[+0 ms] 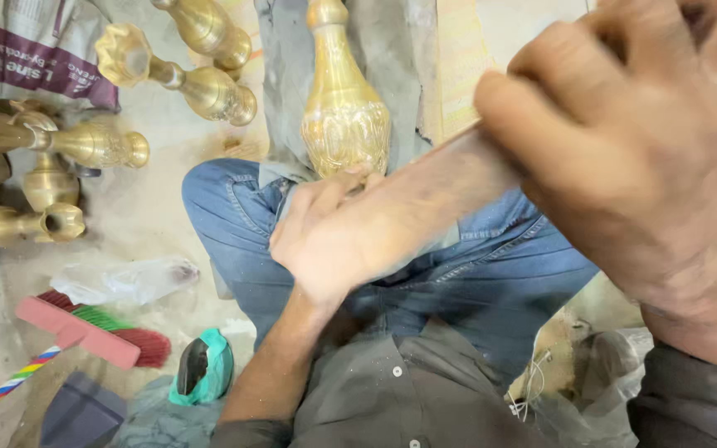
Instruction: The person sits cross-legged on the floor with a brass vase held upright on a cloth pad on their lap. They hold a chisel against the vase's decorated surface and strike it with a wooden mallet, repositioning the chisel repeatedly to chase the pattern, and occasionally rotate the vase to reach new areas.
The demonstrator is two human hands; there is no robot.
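A brass vase (345,116) with embossed patterns lies in front of me on a grey cloth (292,75), its neck pointing away. My left hand (334,236) rests at the vase's wide base, fingers curled against it. My right hand (632,141) is raised close to the camera, fingers closed around one end of a long wooden stick (458,187) that is blurred by motion. The stick's other end reaches down across my left hand. My legs in blue jeans (491,282) are folded beneath both hands.
Several brass vases (93,145) lie on the dusty floor at the left. Near them are a crumpled clear plastic bag (126,280), a pink brush with red and green bristles (93,330) and a striped handle, and a teal-wrapped object (203,369).
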